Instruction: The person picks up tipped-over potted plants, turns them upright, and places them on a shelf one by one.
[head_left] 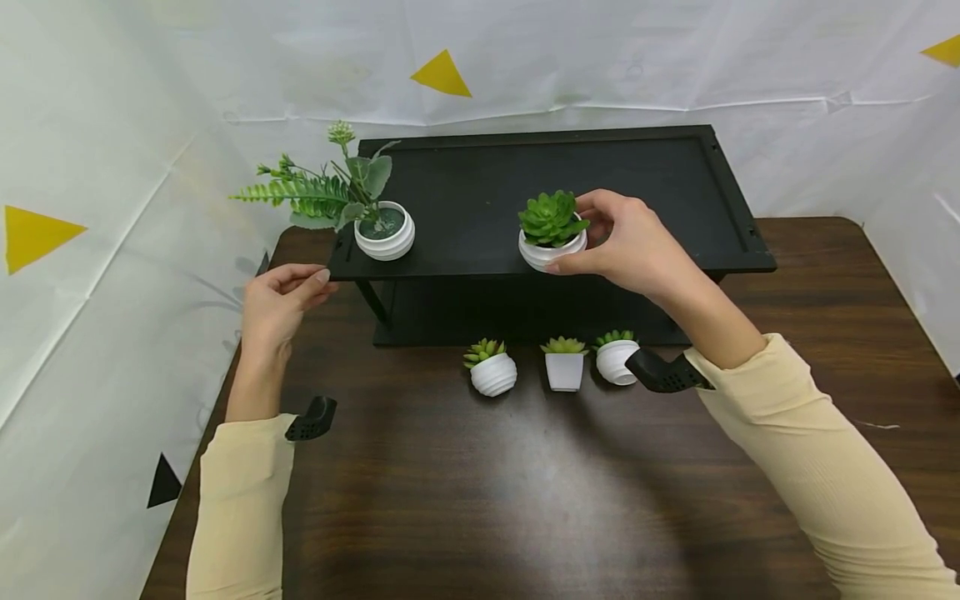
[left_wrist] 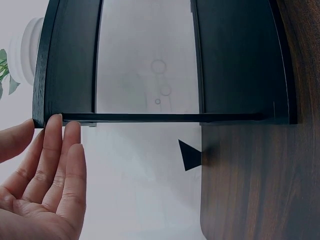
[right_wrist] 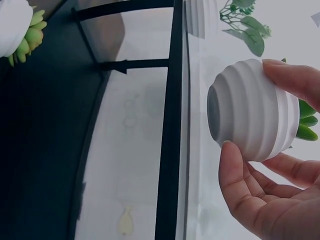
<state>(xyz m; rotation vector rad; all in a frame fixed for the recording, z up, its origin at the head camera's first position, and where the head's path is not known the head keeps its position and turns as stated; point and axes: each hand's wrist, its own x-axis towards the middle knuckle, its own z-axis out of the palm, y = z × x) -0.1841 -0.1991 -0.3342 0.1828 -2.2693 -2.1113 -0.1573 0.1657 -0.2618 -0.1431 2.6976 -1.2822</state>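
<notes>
The green potted plant [head_left: 552, 223] is up in the right hand [head_left: 633, 242], thumb and fingers closed around its white pot, held just over the front of the black shelf's top [head_left: 637, 183]. The left hand [head_left: 277, 312] pinches the shelf's front left corner, near a leafy plant [head_left: 367, 187] standing there. Three small plants [head_left: 565, 371] sit on the tabletop [head_left: 465, 500] in front. I'd judge this the placing step; next calls for lowering the pot level, then loosening the fingers.
</notes>
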